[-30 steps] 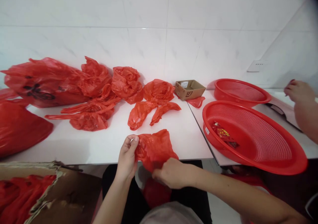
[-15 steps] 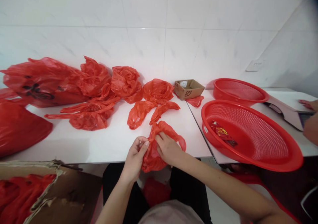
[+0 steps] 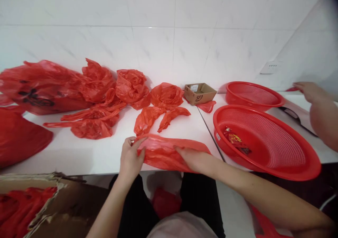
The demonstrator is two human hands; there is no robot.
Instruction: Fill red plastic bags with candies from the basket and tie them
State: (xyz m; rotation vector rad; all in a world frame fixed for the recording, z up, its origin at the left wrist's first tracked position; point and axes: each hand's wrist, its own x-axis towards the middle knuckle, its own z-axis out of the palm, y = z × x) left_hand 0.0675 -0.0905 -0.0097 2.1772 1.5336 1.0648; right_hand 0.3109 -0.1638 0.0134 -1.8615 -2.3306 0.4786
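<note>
A thin red plastic bag (image 3: 166, 151) is stretched wide at the near edge of the white table (image 3: 87, 153). My left hand (image 3: 130, 157) pinches its left end with fingers closed. My right hand (image 3: 194, 157) lies on the bag's right half, its fingers reaching into the plastic, so I cannot see all of them. Just beyond the bag lie two small crumpled red bags (image 3: 158, 117).
Several crumpled red bags (image 3: 87, 100) spread along the back left. A small cardboard tray (image 3: 200, 93) sits by the wall. Two red mesh baskets (image 3: 266, 143) (image 3: 253, 94) stand at the right; the nearer holds a wrapped packet (image 3: 235, 140). Another person's hand (image 3: 310, 92) reaches at far right. An open carton (image 3: 39, 206) is at bottom left.
The bunched bag has been pulled out flat and wide; my hands moved apart, left to the left, right to the right. The other person's hand rose back into view.
</note>
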